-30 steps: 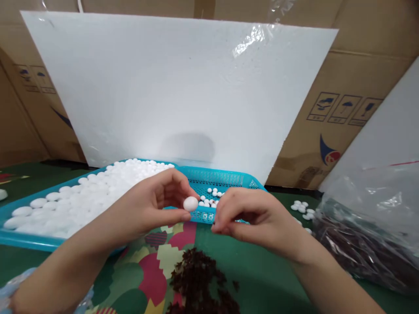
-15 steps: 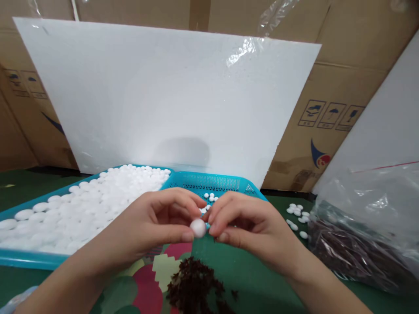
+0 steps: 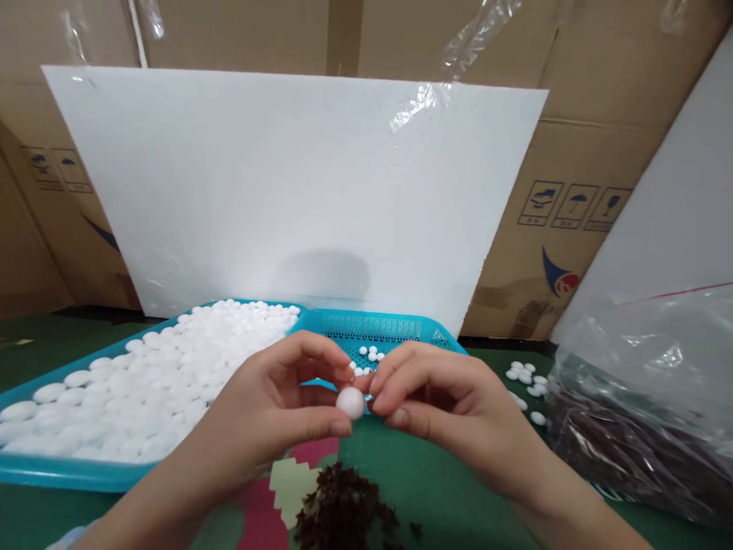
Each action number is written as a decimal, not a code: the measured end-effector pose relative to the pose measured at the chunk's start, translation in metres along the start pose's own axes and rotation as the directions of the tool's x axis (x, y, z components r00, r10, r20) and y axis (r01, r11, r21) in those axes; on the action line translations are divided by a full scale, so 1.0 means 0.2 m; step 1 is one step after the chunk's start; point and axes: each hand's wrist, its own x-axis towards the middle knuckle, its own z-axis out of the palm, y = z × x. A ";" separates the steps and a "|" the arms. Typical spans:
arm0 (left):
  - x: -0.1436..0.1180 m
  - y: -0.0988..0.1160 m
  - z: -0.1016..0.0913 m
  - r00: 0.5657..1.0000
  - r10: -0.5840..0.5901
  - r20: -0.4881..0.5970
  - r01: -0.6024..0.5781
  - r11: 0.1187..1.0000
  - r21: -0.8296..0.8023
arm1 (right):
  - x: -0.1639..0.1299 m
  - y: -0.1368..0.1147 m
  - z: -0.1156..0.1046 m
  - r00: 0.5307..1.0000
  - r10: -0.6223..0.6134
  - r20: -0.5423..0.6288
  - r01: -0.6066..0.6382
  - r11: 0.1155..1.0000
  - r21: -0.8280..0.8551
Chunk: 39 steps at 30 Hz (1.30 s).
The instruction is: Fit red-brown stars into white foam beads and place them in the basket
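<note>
A small white ball (image 3: 350, 403) is held between the thumb and fingers of my left hand (image 3: 280, 397). Close beside its right side, my right hand (image 3: 447, 397) has thumb and fingers pinched together. What lies in that pinch is too small and covered to make out. Below the hands, a heap of dark brown flakes (image 3: 343, 504) rests on the green tabletop. Behind them stands a blue perforated basket (image 3: 389, 324) with several white balls (image 3: 372, 356) in it, partly covered by my hands.
At the left, a blue tray (image 3: 74, 475) is full of white balls (image 3: 172, 382). More white balls (image 3: 527, 376) lie loose at the right, by a clear bag of dark brown material (image 3: 635, 458). A white board (image 3: 309, 183) leans against cardboard boxes (image 3: 607, 153).
The view has tilted slightly upward, so the scene sits lower. Both hands stay close together, with the white ball still in my left fingers; the fingers have shifted only a little.
</note>
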 end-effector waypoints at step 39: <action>-0.05 0.05 0.09 0.872 0.489 -0.005 -0.320 0.579 0.750 | -0.01 0.05 0.04 0.988 0.126 -0.089 -0.114 0.985 0.131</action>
